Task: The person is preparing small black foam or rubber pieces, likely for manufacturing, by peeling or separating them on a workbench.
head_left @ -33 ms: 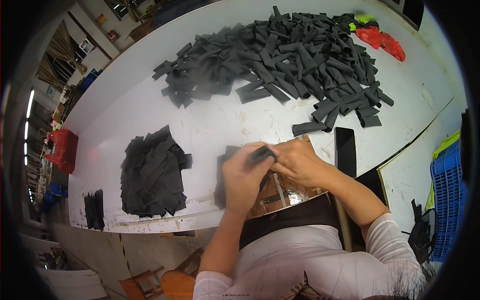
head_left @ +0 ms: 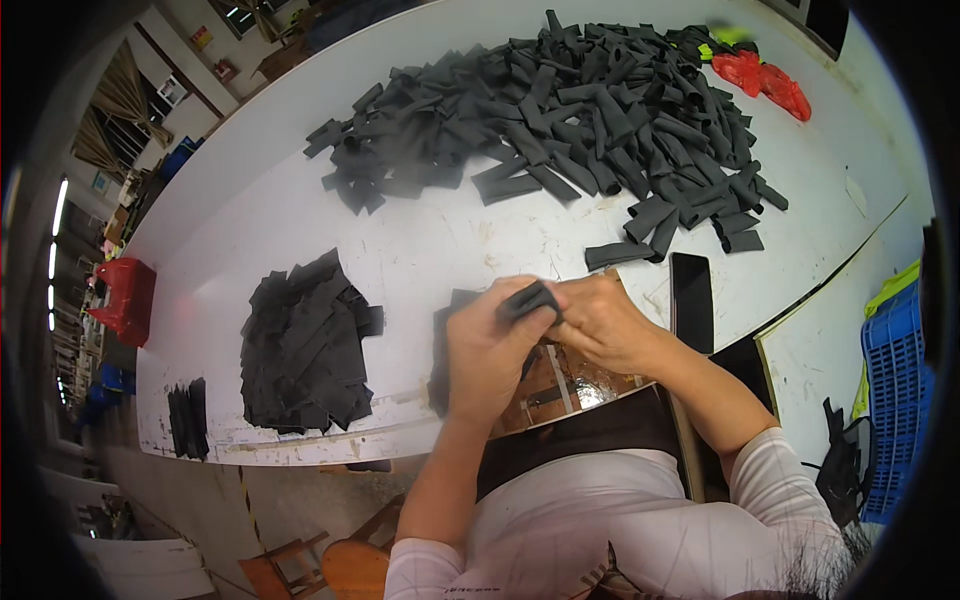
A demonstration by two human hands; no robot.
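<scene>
The folded dark-grey fabric strip (head_left: 530, 300) has shifted slightly upward, pinched between the left hand's (head_left: 480, 345) thumb and fingers. The right hand's (head_left: 605, 325) fingers curl against its right end, their grip hidden. Lettering on the white shirt (head_left: 600, 500) is illegible.

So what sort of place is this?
Probably a workshop, maybe for sewing: there's a big heap of dark pieces on a wide white table, and a blue crate off to the right.
</scene>
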